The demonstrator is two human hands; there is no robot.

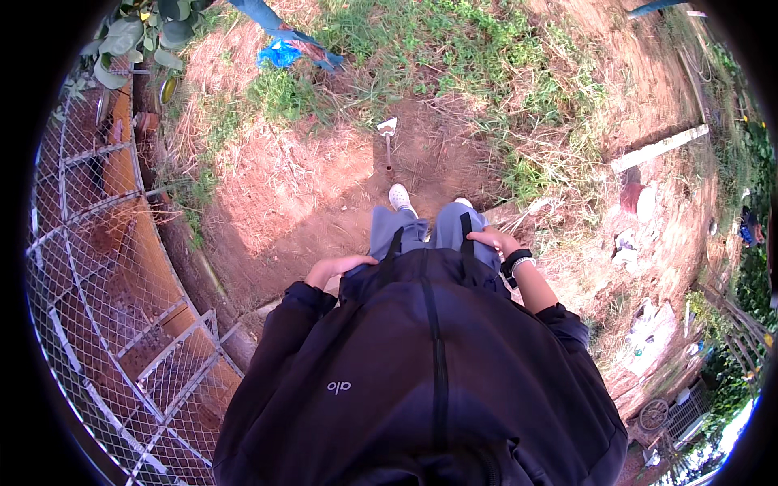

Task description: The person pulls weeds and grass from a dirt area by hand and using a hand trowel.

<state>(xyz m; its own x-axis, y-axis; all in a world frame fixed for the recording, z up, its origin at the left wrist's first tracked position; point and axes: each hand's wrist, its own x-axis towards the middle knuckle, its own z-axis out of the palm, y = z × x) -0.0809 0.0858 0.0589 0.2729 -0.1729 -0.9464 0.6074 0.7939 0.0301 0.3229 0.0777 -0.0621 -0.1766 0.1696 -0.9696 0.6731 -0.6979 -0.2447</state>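
Note:
My left hand (340, 266) rests at my left hip, its fingers laid toward the blue-grey trousers (386, 227); some are hidden by the jacket. My right hand (496, 238) lies on my right thigh, fingertips touching a black strap (468, 235) that hangs from the dark jacket (389, 348). I see nothing held in either hand. Beyond my pale shoes (399, 198), a small tool with a whitish, wedge-shaped head (387, 126) and a short handle (388, 155) lies on the brown soil, apart from both hands.
Wire-mesh fence (97, 267) with metal bars runs along the left. Grass and weeds (486, 65) grow ahead. A blue plastic bag (279, 53) lies near a blue cloth-like shape (271, 18). To the right are a pale beam (660, 148), scattered litter (648, 328) and a wheel (653, 414).

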